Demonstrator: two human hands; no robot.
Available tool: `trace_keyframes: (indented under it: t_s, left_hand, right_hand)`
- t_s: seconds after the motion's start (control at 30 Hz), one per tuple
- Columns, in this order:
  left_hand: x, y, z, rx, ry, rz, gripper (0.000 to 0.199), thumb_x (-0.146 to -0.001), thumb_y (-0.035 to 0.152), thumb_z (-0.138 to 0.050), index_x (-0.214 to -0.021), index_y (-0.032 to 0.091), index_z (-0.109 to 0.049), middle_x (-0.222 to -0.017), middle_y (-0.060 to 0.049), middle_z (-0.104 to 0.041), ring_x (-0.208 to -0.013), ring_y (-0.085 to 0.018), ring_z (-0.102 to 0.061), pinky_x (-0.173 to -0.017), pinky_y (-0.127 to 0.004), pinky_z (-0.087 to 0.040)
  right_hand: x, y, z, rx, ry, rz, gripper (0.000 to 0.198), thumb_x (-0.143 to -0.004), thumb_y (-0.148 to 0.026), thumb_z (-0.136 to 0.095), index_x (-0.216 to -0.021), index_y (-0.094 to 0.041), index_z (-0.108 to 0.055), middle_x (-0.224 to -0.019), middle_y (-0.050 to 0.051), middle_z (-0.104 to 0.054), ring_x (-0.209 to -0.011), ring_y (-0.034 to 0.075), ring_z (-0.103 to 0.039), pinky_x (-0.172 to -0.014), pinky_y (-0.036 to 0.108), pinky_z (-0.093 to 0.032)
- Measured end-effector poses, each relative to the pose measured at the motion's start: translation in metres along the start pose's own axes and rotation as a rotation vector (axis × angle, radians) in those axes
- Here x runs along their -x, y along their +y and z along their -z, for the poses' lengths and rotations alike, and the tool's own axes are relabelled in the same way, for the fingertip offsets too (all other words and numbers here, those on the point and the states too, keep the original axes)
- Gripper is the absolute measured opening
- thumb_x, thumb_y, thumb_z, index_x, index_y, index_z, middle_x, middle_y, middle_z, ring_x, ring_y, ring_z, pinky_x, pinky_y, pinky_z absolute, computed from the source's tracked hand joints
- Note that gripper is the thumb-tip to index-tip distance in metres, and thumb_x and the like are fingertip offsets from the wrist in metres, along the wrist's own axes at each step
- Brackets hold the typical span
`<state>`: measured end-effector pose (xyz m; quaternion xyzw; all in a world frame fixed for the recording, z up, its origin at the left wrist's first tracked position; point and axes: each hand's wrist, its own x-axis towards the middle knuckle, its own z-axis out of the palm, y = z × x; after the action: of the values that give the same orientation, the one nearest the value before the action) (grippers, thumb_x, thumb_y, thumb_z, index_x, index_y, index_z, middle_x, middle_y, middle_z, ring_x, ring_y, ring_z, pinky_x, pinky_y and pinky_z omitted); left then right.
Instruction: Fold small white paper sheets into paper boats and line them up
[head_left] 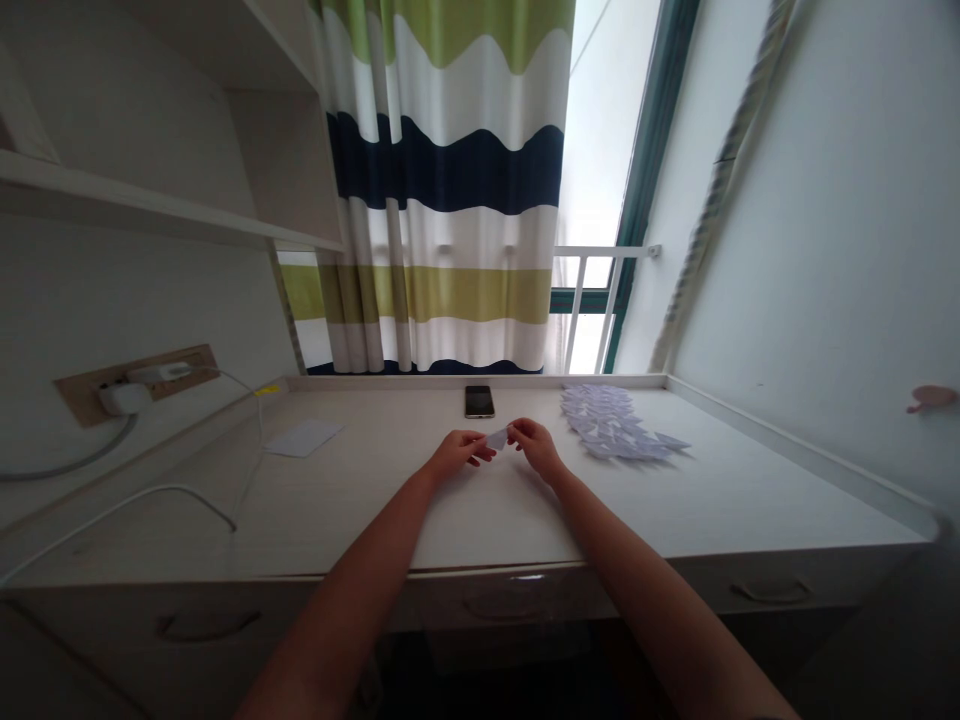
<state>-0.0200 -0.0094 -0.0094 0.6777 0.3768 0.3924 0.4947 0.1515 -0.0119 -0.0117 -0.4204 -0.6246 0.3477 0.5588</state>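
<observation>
A small folded piece of white paper (pixel 497 439) is stretched between my two hands, just above the desk. My left hand (pixel 459 449) pinches its left end, thumb and forefinger together with the other fingers loosely curled. At the paper's right end, the fingertips of my right hand (pixel 534 445) close on its upper corner. The fold's exact shape is too small to make out. To the right lies a spread of many folded white paper pieces (pixel 611 422), overlapping in rows. Flat sheets of white paper (pixel 304 438) rest on the left of the desk.
A dark phone (pixel 480 401) lies behind my hands on the white desk (pixel 390 520). White cables (pixel 191 490) run from a wall socket (pixel 135 383) across the desk's left side. A shelf (pixel 157 205) overhangs the left, a striped curtain (pixel 450 170) hangs behind, and a wall bounds the right.
</observation>
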Motion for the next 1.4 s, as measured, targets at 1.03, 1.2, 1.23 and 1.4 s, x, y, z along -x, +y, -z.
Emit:
trace_keyframes:
  t_s: [1.03, 1.2, 1.23, 1.4]
  left_hand:
    - [0.004, 0.007, -0.014, -0.362, 0.243, -0.31, 0.028, -0.068, 0.04, -0.056, -0.083, 0.017, -0.063, -0.079, -0.006, -0.063, -0.069, -0.016, -0.058, -0.062, -0.026, -0.047]
    - [0.006, 0.011, -0.017, -0.223, 0.129, -0.275, 0.029, -0.067, 0.039, -0.059, -0.081, 0.015, -0.058, -0.083, -0.007, -0.062, -0.07, -0.016, -0.06, -0.061, -0.027, -0.049]
    - [0.006, 0.011, -0.016, -0.196, 0.117, -0.262, 0.029, -0.066, 0.039, -0.059, -0.081, 0.014, -0.058, -0.083, -0.006, -0.061, -0.069, -0.016, -0.06, -0.06, -0.027, -0.049]
    - [0.003, 0.007, -0.015, -0.047, 0.096, -0.213, 0.03, -0.062, 0.036, -0.064, -0.08, 0.013, -0.057, -0.09, -0.007, -0.059, -0.072, -0.016, -0.06, -0.06, -0.029, -0.051]
  right_hand:
    - [0.004, -0.001, -0.009, -0.096, -0.067, 0.038, 0.032, -0.058, -0.042, -0.065, -0.07, -0.017, -0.049, -0.065, 0.0, -0.057, -0.056, 0.014, -0.059, -0.048, 0.025, -0.046]
    - [0.002, 0.004, -0.008, -0.11, -0.087, 0.063, 0.028, -0.06, -0.039, -0.064, -0.071, -0.018, -0.049, -0.067, -0.002, -0.054, -0.058, 0.012, -0.057, -0.051, 0.025, -0.048]
    - [0.002, 0.004, -0.008, -0.109, -0.09, 0.065, 0.028, -0.06, -0.039, -0.064, -0.07, -0.018, -0.049, -0.067, -0.003, -0.053, -0.058, 0.011, -0.057, -0.051, 0.025, -0.047]
    - [0.003, 0.003, -0.008, -0.103, -0.125, 0.071, 0.026, -0.06, -0.036, -0.065, -0.07, -0.018, -0.05, -0.069, -0.003, -0.053, -0.057, 0.009, -0.055, -0.051, 0.024, -0.046]
